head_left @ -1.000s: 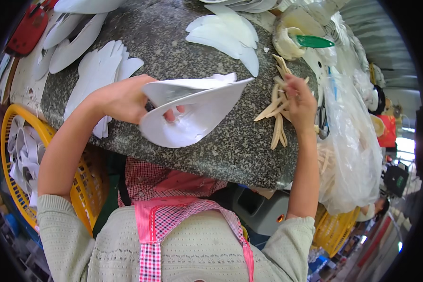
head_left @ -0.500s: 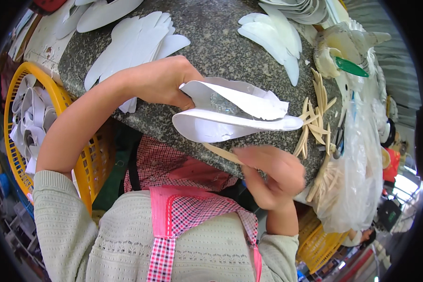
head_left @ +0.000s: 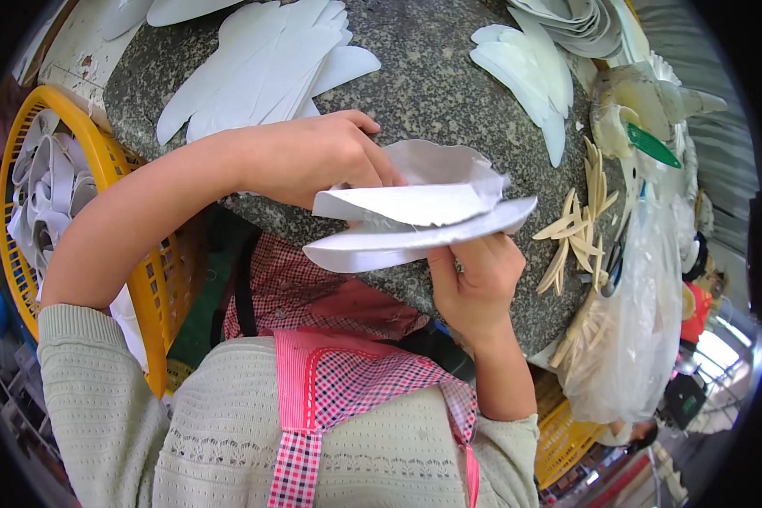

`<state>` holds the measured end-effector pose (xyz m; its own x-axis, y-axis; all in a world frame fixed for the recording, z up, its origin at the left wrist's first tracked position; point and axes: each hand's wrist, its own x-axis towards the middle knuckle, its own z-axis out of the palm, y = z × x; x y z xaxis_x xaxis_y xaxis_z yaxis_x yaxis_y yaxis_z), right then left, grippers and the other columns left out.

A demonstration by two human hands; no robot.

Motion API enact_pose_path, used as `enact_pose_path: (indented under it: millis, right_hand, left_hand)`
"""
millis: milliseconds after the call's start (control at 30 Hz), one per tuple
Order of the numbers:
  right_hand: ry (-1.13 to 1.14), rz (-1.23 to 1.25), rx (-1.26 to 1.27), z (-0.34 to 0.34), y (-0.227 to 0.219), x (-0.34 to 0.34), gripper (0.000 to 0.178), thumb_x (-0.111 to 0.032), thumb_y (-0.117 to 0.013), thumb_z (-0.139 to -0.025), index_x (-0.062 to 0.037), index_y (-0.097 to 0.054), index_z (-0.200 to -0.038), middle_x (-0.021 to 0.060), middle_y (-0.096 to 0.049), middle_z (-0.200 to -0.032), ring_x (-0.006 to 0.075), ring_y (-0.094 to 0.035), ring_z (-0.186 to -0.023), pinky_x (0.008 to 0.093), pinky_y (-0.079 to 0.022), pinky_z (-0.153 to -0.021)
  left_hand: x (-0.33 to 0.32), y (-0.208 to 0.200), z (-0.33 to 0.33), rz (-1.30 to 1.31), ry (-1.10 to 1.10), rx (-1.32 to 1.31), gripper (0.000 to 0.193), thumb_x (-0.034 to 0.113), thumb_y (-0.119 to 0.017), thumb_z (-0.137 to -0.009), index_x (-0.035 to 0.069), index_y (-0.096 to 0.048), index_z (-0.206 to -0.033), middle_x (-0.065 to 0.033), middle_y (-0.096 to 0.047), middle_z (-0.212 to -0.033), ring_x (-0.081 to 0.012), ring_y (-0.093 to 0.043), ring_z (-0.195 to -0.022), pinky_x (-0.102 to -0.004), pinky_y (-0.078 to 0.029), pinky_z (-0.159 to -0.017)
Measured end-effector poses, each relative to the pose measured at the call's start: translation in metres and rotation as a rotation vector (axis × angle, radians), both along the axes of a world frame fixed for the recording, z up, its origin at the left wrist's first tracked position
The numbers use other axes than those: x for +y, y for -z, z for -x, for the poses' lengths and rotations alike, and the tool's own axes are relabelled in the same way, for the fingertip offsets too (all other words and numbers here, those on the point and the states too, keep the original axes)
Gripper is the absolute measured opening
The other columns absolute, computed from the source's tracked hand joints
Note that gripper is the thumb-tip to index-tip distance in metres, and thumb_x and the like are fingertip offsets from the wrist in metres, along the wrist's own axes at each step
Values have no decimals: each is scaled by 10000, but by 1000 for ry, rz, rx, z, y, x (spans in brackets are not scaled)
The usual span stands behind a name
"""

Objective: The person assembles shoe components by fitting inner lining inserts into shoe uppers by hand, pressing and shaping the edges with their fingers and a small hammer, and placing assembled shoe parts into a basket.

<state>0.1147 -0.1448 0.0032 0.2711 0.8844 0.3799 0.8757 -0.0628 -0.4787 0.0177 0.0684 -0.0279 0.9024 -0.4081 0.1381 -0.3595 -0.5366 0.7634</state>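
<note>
A white shoe upper [head_left: 419, 206], curved and folded open along its length, is held above the speckled stone worktop [head_left: 398, 93]. Into its far left part reaches my left hand [head_left: 340, 155], fingers bent around the edge and partly hidden behind the material. My right hand [head_left: 483, 279] pinches the near edge toward the right end, thumb below, other fingertips out of sight behind it. No beige strip shows in the right hand. Several thin beige curved strips [head_left: 571, 233] lie on the worktop to the right of the upper.
Flat white pieces lie fanned in a large pile [head_left: 262, 63] at far left and a smaller pile [head_left: 525, 76] at far right. A yellow basket [head_left: 110, 152] of white uppers stands left. On the right are a glue-crusted container [head_left: 631, 102], a green-handled tool [head_left: 652, 146] and a clear plastic bag [head_left: 639, 313].
My right hand has moved up from below onto the upper's near edge; the beige strip it held is out of sight. The upper has tilted, and my left hand has shifted along it.
</note>
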Motion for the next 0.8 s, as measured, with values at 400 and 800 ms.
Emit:
enact_pose_path:
  millis: [400,800]
  right_hand:
    - [163,131,-29,-1,5,9,82,-38,-645,-734,-49,-604,-805,103,-598,-674,282,-583,-584,335,-445,-532]
    - [214,166,-161,0,15,9,122,-120,-674,-713,-64,-611,-802,84,-582,-626,274,-573,-555,356,-439,-514]
  left_hand:
    - [-2,-1,5,-17,-24,-57,328,45,-655,-679,36,-580,-997,-99,-602,-879,-249,-580,-874,-449,-331,-965]
    - [-10,4,12,-59,-25,-118,476,27,-674,-620,57,-559,-1081,-119,-551,-1069,-272,-521,-1035,-471,-313,-980]
